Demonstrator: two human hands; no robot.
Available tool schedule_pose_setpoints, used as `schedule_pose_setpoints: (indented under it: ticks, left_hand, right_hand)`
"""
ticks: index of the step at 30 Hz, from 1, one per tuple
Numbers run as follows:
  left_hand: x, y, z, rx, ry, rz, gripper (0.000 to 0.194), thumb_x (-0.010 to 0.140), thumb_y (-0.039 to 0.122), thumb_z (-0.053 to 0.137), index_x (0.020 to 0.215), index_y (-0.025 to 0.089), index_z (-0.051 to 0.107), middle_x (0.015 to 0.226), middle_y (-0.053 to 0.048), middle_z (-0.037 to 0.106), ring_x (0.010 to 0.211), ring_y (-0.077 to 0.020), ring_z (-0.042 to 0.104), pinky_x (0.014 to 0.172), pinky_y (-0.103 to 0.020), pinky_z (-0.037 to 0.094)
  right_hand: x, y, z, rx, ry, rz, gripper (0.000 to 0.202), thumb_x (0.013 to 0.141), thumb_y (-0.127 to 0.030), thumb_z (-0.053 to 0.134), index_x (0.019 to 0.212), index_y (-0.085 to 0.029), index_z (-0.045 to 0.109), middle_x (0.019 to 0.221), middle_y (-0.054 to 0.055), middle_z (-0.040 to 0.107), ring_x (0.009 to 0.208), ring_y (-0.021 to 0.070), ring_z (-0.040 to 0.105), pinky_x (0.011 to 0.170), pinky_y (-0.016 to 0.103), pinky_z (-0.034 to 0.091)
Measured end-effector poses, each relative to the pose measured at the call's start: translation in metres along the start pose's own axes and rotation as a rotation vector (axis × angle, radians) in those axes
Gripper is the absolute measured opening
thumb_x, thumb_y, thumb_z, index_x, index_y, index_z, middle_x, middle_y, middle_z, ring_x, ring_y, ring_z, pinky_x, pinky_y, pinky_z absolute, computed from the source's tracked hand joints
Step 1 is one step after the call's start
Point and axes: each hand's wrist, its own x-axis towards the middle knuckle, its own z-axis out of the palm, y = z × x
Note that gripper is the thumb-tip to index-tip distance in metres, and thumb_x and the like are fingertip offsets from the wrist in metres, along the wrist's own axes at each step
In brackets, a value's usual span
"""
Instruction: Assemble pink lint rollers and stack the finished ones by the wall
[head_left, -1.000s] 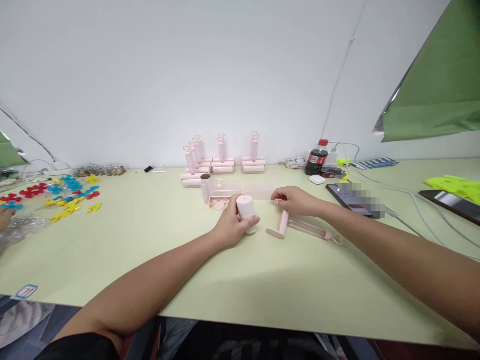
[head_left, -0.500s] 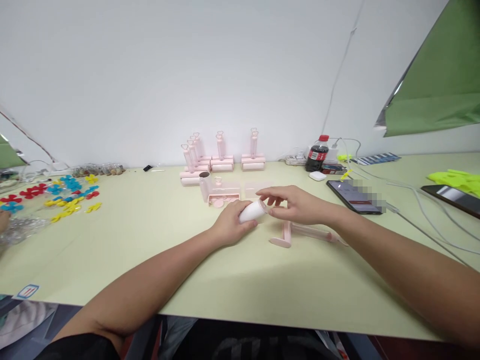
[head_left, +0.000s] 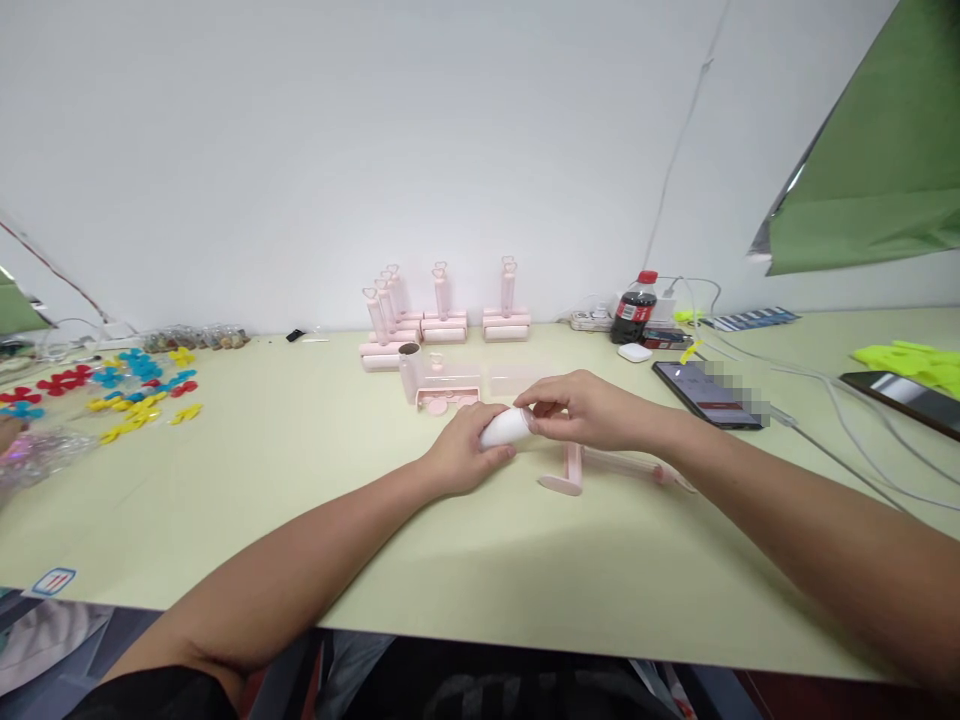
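Note:
My left hand (head_left: pixel 463 450) is wrapped round a white lint roller refill (head_left: pixel 504 429), tilted slightly above the table. At its right end, the fingers of my right hand (head_left: pixel 574 408) are pinched together on the rim; exactly what the fingertips grip is partly hidden. Under my right wrist lies a pink lint roller handle (head_left: pixel 564 484) with a clear grip, its bent arm and round end cap pointing left. Just beyond my left hand are a pink roller cover (head_left: pixel 448 396) holding small round parts, and an upright tube (head_left: pixel 410 374) with a dark open top.
Assembled pink lint rollers (head_left: pixel 507 324) stand along the wall. To the right are a cola bottle (head_left: pixel 634 311), a white case (head_left: pixel 635 352), a phone (head_left: pixel 707 394) and cables. Colourful plastic pieces (head_left: pixel 142 395) lie left, near another person's hand (head_left: pixel 9 434).
My right hand's fingers have closed in on the right end of the refill, where they were spread apart before. My left hand has hardly moved.

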Motion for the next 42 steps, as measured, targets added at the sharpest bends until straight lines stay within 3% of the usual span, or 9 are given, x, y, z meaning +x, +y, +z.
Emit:
schedule_pose_setpoints:
  ticks: [13, 24, 31, 37, 40, 42]
  left_hand:
    - [0.000, -0.004, 0.001, 0.005, -0.009, 0.009, 0.043, 0.080, 0.030, 0.066, 0.121, 0.020, 0.058, 0.111, -0.008, 0.064, 0.101, -0.0270, 0.056, 0.088, -0.040, 0.043]
    - [0.000, -0.004, 0.003, 0.024, -0.010, -0.020, 0.047, 0.078, 0.031, 0.068, 0.123, 0.020, 0.058, 0.113, -0.008, 0.064, 0.103, -0.0277, 0.056, 0.091, -0.042, 0.043]
    - [0.003, -0.004, 0.002, -0.090, 0.041, -0.086, 0.042, 0.081, 0.034, 0.065, 0.120, 0.020, 0.057, 0.116, -0.007, 0.064, 0.102, -0.0252, 0.058, 0.088, -0.038, 0.045]
    - [0.003, 0.000, -0.001, -0.169, 0.043, -0.156, 0.040, 0.081, 0.036, 0.064, 0.117, 0.020, 0.057, 0.108, -0.005, 0.064, 0.097, -0.0230, 0.058, 0.083, -0.035, 0.046]
    - [0.004, 0.000, -0.002, -0.221, 0.101, -0.197, 0.043, 0.080, 0.038, 0.066, 0.117, 0.019, 0.056, 0.110, -0.005, 0.064, 0.100, -0.0240, 0.057, 0.085, -0.036, 0.045]
    - [0.005, -0.002, -0.001, -0.271, 0.178, -0.242, 0.044, 0.078, 0.041, 0.068, 0.114, 0.018, 0.056, 0.108, -0.006, 0.063, 0.098, -0.0236, 0.057, 0.084, -0.036, 0.045]
  right_hand:
    - [0.000, 0.000, 0.011, -0.075, 0.054, -0.064, 0.028, 0.072, -0.013, 0.055, 0.097, -0.015, 0.067, 0.082, 0.005, 0.067, 0.071, 0.0161, 0.059, 0.065, 0.025, 0.044]
    - [-0.002, 0.005, 0.021, -0.159, 0.170, -0.201, 0.022, 0.074, -0.013, 0.050, 0.089, -0.016, 0.064, 0.074, 0.004, 0.064, 0.066, 0.0152, 0.057, 0.060, 0.025, 0.042]
    - [-0.003, 0.010, 0.026, -0.046, 0.312, -0.013, 0.031, 0.084, -0.018, 0.047, 0.106, -0.017, 0.069, 0.093, 0.007, 0.074, 0.071, 0.0162, 0.065, 0.066, 0.027, 0.048]
    - [0.001, 0.012, 0.031, 0.308, 0.371, 0.307, 0.032, 0.087, -0.024, 0.050, 0.114, -0.017, 0.065, 0.083, 0.004, 0.073, 0.072, 0.0165, 0.070, 0.070, 0.026, 0.054]
    - [0.003, 0.011, 0.030, 0.351, 0.296, 0.461, 0.037, 0.086, -0.021, 0.049, 0.121, -0.017, 0.060, 0.071, 0.001, 0.069, 0.058, 0.0154, 0.067, 0.055, 0.024, 0.053]
    - [0.004, 0.010, 0.029, 0.243, 0.140, 0.513, 0.035, 0.084, -0.020, 0.050, 0.116, -0.016, 0.063, 0.063, 0.001, 0.066, 0.052, 0.0163, 0.063, 0.047, 0.024, 0.048]
